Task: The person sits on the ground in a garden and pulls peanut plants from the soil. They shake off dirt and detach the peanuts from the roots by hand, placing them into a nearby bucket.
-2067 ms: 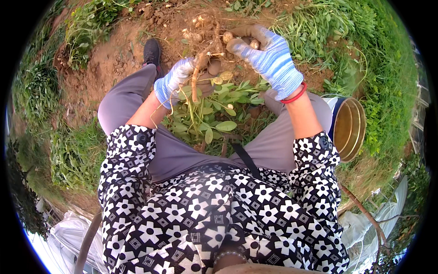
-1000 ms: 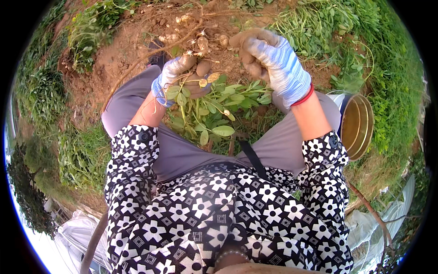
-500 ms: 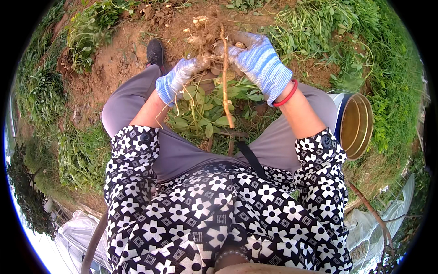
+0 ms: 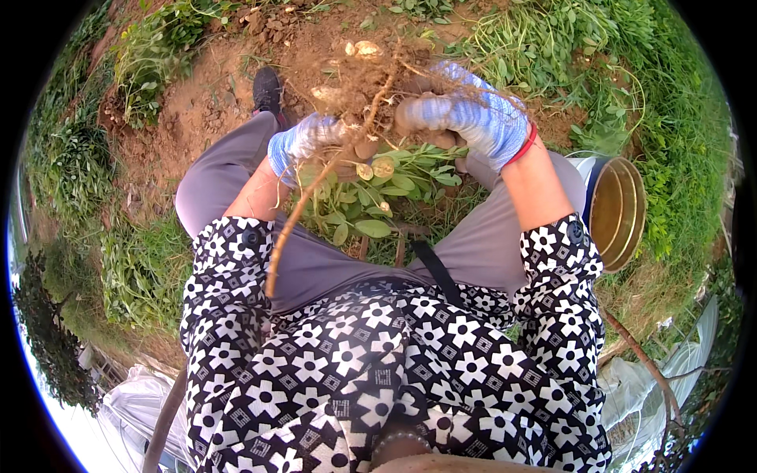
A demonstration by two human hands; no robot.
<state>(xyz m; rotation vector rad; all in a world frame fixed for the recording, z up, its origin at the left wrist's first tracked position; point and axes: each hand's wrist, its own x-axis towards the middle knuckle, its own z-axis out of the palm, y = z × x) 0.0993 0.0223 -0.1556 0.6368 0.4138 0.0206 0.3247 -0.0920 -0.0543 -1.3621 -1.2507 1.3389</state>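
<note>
A peanut plant point(image 4: 377, 98) with a tangle of dirty roots hangs in front of me, its long bare taproot slanting down toward my left knee. My left hand point(image 4: 311, 140), in a soiled blue and white glove, is closed around the plant below the root tangle. Pale peanut pods point(image 4: 367, 50) cling to the top and left of the roots, and more pods point(image 4: 382, 166) dangle below, over the green leaves point(image 4: 371, 205). My right hand point(image 4: 473, 118), gloved alike, is curled shut at the roots' right side; what its fingertips grip is hidden.
A metal bucket point(image 4: 617, 214), brassy inside, lies tipped beside my right leg. Pulled plants point(image 4: 524, 59) are heaped at the far right, others point(image 4: 75, 162) at the left. Bare reddish soil point(image 4: 189, 87) spreads ahead. Branches point(image 4: 643, 359) and plastic sheeting point(image 4: 138, 406) stand behind me.
The root tangle has turned, its taproot swinging from upright to slanting down-left. My right hand has moved right and slightly down, its fingers curling. Pods below the roots have come into sight.
</note>
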